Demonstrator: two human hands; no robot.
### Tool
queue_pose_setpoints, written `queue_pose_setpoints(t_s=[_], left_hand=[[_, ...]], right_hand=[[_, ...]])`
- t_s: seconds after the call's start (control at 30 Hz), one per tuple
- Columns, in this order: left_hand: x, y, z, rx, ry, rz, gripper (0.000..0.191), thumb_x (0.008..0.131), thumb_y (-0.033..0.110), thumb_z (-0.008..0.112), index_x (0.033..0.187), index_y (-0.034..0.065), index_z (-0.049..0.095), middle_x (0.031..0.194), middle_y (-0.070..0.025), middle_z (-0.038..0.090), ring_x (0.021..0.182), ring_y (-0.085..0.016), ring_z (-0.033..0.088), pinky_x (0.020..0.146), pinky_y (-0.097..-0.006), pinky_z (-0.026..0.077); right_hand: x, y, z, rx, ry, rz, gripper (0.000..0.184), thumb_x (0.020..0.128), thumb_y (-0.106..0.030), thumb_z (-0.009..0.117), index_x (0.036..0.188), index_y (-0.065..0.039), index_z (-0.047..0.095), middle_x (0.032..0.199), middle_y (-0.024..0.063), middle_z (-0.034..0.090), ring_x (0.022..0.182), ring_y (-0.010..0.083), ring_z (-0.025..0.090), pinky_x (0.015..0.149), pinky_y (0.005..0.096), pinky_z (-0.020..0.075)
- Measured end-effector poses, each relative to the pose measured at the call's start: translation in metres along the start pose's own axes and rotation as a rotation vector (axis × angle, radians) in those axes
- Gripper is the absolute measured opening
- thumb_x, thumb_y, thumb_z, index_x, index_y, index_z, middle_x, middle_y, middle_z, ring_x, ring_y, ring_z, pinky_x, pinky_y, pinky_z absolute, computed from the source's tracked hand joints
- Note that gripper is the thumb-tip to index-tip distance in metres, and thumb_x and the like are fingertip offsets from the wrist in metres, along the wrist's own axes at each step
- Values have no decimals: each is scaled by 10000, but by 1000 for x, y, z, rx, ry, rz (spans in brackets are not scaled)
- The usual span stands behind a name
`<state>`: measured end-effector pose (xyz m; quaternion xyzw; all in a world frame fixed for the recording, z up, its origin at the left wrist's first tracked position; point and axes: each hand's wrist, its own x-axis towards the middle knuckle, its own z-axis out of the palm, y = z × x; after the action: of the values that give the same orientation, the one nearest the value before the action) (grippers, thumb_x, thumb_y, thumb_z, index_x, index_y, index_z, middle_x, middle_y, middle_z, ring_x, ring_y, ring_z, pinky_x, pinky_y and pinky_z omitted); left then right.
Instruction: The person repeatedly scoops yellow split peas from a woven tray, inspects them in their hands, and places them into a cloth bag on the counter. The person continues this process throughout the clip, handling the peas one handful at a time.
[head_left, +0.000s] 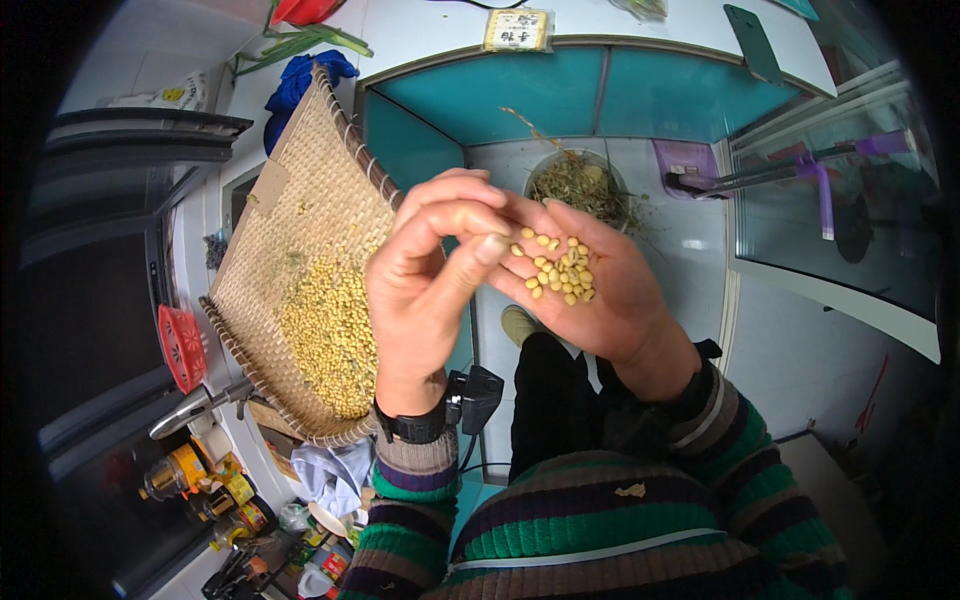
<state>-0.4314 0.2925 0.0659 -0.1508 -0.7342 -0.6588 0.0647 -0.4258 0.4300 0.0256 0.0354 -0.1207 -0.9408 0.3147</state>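
Note:
My right hand (622, 292) is turned palm up and slightly cupped, with a small heap of pale yellow soybeans (564, 271) resting on its palm and fingers. Some of the beans bear dark marks. Over its fingertips, my left hand (420, 277) has thumb and forefinger brought close together. A single soybean (517, 250) lies right by the left thumb tip; whether it is pinched or just resting there I cannot tell. To the left, a woven bamboo winnowing basket (330, 161) holds many more soybeans (326, 337) mixed with bits of chaff, partly behind my left hand.
A bin (626, 184) full of dry plant scraps stands on the floor ahead. On the white counter (420, 30) are a packet (517, 30), a phone (752, 43) and green onions (322, 41). A red plastic basket (181, 349) and bottles (169, 474) are at left.

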Motion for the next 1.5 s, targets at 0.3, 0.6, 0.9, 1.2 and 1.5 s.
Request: queue_pose_setpoints(t_s=[0.3, 0.6, 0.9, 1.2, 1.5], left_hand=[[-2, -32, -88, -618, 278, -558, 102, 917, 155, 529, 961, 64, 540, 851, -7, 570, 724, -66, 556, 604, -162, 507], [-2, -163, -280, 819, 496, -715, 136, 840, 135, 576, 786, 20, 626, 635, -72, 612, 551, -155, 563, 511, -297, 457], [1, -200, -304, 894, 568, -632, 167, 824, 142, 595, 875, 2, 671, 685, -112, 651, 593, -199, 616, 564, -322, 499], [-60, -63, -230, 227, 684, -452, 217, 918, 195, 524, 1027, 24, 602, 948, -54, 618, 742, -104, 585, 643, -238, 482], [-194, 35, -179, 149, 831, -479, 213, 936, 186, 501, 1012, 17, 605, 922, -34, 618, 751, -91, 566, 668, -226, 465]], right_hand=[[-1, -7, -11, -103, 227, -39, 453, 942, -199, 370, 1315, 58, 359, 1332, 166, 424, 1247, 265, 394, 1087, 391, 263], [-21, -18, -13, -75, 428, -86, 364, 953, -153, 369, 1253, 38, 450, 1232, 188, 512, 1172, 271, 480, 1032, 395, 363], [-20, -10, -24, -89, 505, -144, 355, 951, -151, 387, 1246, 34, 456, 1246, 179, 501, 1178, 268, 471, 1031, 396, 365], [5, 12, -10, -102, 480, 13, 415, 956, -169, 361, 1316, 38, 357, 1365, 180, 376, 1273, 290, 356, 1084, 420, 265], [50, 101, 17, -190, 276, 425, 494, 980, -251, 257, 1369, 54, 248, 1451, 187, 220, 1351, 303, 207, 1121, 403, 163]])
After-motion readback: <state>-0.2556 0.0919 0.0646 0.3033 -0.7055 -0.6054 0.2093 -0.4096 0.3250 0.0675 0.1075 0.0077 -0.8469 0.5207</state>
